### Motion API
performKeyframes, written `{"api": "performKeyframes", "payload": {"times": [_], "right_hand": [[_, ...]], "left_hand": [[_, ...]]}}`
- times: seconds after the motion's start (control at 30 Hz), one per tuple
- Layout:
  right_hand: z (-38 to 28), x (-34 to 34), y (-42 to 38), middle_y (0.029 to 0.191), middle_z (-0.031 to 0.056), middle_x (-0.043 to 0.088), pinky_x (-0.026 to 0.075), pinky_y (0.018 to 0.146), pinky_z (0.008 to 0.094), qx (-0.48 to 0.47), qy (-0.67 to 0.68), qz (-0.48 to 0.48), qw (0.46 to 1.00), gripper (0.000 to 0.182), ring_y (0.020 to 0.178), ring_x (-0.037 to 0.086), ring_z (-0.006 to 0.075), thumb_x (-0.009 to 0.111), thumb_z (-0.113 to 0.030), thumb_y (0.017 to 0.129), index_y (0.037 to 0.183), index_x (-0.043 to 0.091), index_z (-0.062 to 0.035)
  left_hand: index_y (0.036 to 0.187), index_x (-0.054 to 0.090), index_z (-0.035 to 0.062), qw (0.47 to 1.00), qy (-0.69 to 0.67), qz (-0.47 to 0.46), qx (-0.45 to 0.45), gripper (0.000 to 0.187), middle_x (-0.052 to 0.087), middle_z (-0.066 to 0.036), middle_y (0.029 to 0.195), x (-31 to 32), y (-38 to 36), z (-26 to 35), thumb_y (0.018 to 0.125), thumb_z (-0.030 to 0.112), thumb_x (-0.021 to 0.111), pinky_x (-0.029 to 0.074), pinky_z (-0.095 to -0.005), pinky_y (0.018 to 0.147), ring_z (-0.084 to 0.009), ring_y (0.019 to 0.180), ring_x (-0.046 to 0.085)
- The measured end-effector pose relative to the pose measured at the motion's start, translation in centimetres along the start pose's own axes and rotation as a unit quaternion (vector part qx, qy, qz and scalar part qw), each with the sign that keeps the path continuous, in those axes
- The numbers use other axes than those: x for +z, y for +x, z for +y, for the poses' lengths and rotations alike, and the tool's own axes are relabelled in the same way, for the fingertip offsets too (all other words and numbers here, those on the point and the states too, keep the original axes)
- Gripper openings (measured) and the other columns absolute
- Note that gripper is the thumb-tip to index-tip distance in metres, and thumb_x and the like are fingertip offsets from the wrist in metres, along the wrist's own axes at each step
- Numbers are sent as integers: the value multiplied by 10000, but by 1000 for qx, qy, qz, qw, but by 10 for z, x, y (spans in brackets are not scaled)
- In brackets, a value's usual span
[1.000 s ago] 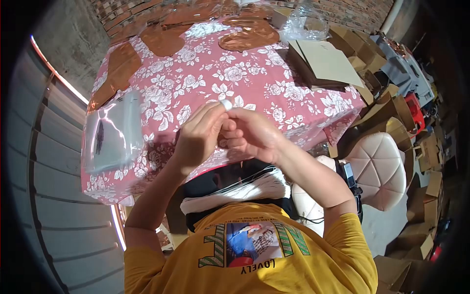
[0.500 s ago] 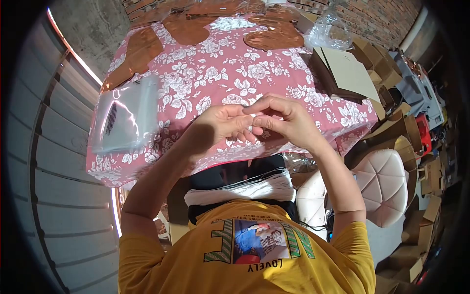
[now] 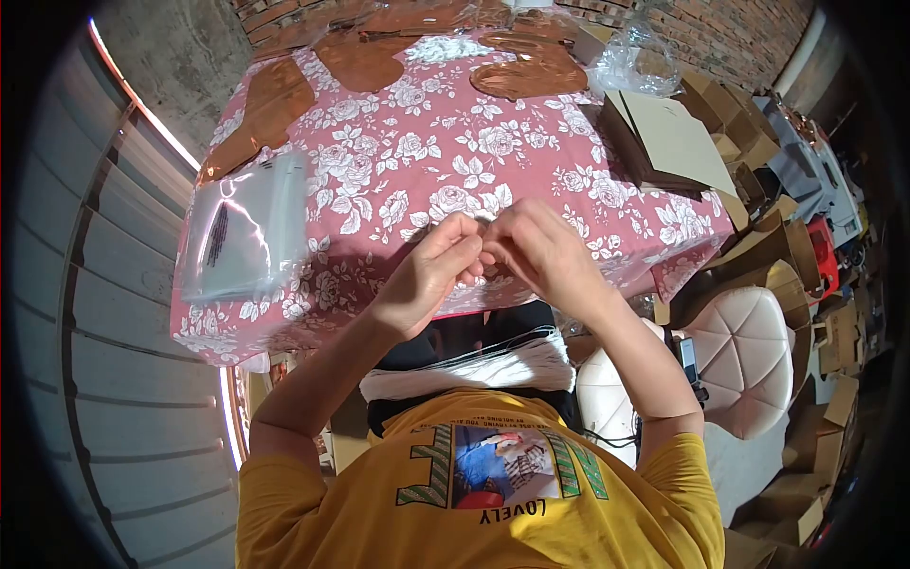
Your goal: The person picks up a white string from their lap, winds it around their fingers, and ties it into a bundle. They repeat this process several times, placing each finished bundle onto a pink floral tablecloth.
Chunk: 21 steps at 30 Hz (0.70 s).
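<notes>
My left hand (image 3: pixel 433 273) and my right hand (image 3: pixel 547 254) meet above the near edge of the table, fingertips touching. Both are closed in a pinch; whatever lies between the fingers is too small and hidden to name. A thick bundle of white string (image 3: pixel 474 372) stretches across my lap, below the hands. On the table to the left of my left hand lies a stack of clear plastic bags (image 3: pixel 248 232), dark print on the top one.
A pink flowered tablecloth (image 3: pixel 417 147) covers the table. Copper-coloured foil shapes (image 3: pixel 531 76) and a white pile (image 3: pixel 444 47) lie at its far side. Brown card sheets (image 3: pixel 678 142) are stacked at the right. Beside me stands a cream padded stool (image 3: pixel 739 360), with cardboard boxes (image 3: pixel 787 512) beyond.
Both hands have drawn slightly lower and closer in, and my right hand has turned so its back shows more. A white bit seen between the fingers earlier is now hidden.
</notes>
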State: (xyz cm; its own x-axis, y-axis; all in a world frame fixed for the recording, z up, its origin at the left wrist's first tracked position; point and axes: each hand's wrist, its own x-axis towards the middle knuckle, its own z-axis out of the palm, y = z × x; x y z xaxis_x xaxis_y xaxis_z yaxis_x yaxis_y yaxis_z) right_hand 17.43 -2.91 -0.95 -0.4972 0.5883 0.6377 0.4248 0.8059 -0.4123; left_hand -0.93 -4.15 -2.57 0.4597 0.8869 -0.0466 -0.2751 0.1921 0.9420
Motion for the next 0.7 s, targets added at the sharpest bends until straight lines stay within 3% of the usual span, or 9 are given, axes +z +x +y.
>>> {"api": "performKeyframes", "payload": {"times": [0.07, 0.17, 0.3, 0.4, 0.47, 0.63, 0.7], "right_hand": [[1, 1, -6, 822, 81, 516, 447, 629, 347, -73, -67, -3, 995, 170, 763, 545, 269, 624, -58, 755, 879, 510, -43], [-4, 3, -5, 835, 84, 515, 447, 626, 348, -72, -1, 25, 997, 203, 757, 539, 265, 633, -38, 707, 869, 511, -47], [-1, 10, -7, 846, 93, 513, 444, 626, 345, -45, -13, 61, 997, 231, 743, 527, 268, 630, -21, 672, 869, 514, -48], [0, 10, -9, 845, 102, 509, 437, 626, 339, -80, -63, 84, 991, 219, 726, 515, 273, 622, -13, 681, 871, 516, -39], [0, 10, -14, 848, 105, 504, 432, 628, 334, -132, -86, 39, 987, 239, 723, 508, 275, 615, -8, 684, 898, 508, -24], [2, 16, -11, 830, 101, 513, 433, 617, 336, -100, -43, 63, 992, 250, 712, 517, 266, 636, 2, 704, 905, 489, -22], [2, 17, -10, 804, 105, 523, 436, 607, 342, -70, 10, 105, 992, 226, 704, 530, 269, 646, 13, 732, 888, 486, -21]], "left_hand": [[1004, 480, 65, 999, -19, -43, -15, 151, 492, 4, 857, -2, -1, 3, 950, 194, 423, 361, -210, 699, -66, 720, 416], [987, 474, 62, 995, 41, -89, -26, 149, 471, 9, 828, -9, -1, 8, 956, 192, 409, 355, -206, 664, -64, 698, 392], [986, 464, 63, 990, 130, -57, 12, 143, 461, 6, 814, 3, -4, 12, 957, 191, 409, 345, -199, 636, -63, 692, 387], [997, 437, 66, 993, 105, -48, 39, 117, 458, -7, 818, 4, -2, 5, 950, 172, 418, 344, -204, 605, -66, 683, 407], [1014, 407, 66, 998, -38, -52, 14, 112, 456, -24, 831, 1, -3, 4, 944, 152, 422, 349, -213, 581, -78, 672, 434], [1067, 396, 61, 997, -41, -71, 17, 154, 471, -51, 863, 1, 0, 9, 929, 123, 425, 370, -219, 547, -105, 651, 486], [1153, 391, 52, 999, -24, -30, 20, 242, 481, -64, 866, 9, -2, 18, 939, 164, 405, 376, -216, 531, -109, 641, 499]]}}
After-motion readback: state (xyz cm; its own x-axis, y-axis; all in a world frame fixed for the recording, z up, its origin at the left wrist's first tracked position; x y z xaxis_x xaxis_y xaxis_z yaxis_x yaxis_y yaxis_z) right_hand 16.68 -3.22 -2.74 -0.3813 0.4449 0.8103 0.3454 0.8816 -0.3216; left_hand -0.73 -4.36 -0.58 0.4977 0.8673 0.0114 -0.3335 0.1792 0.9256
